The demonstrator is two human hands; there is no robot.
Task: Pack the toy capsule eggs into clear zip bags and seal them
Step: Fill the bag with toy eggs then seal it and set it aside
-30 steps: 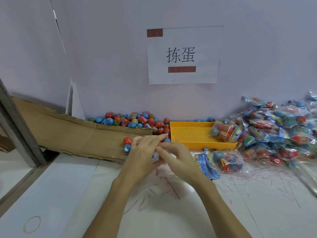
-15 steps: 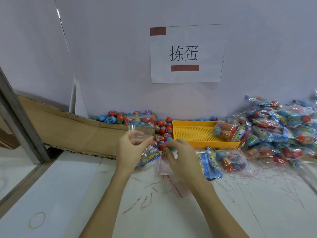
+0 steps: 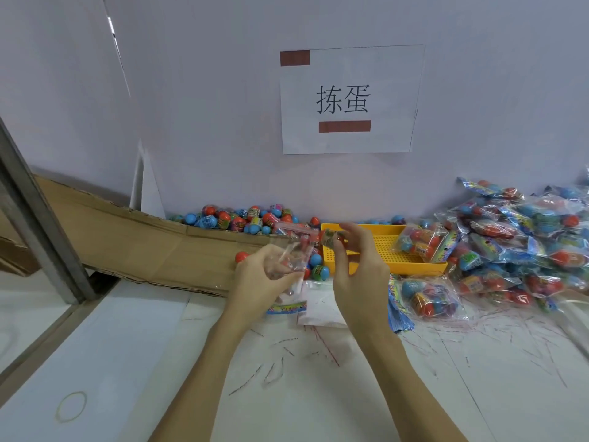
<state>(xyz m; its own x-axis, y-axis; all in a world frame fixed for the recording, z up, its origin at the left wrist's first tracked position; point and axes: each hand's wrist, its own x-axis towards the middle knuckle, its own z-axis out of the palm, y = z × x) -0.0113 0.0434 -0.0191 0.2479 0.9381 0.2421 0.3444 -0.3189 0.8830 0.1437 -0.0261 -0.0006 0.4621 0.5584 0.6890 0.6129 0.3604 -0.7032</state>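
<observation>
Our left hand (image 3: 259,279) grips an upright clear zip bag (image 3: 291,250). Our right hand (image 3: 357,275) pinches a capsule egg (image 3: 331,239) beside its mouth.

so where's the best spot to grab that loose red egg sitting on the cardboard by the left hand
Pinch the loose red egg across its round middle, coming from above. It lies alone on the flat cardboard, apart from the pile, so its top and sides are free; the left hand nearby already holds the clear zip bag.

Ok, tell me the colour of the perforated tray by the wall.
Yellow; the tray shows in the head view.
</observation>
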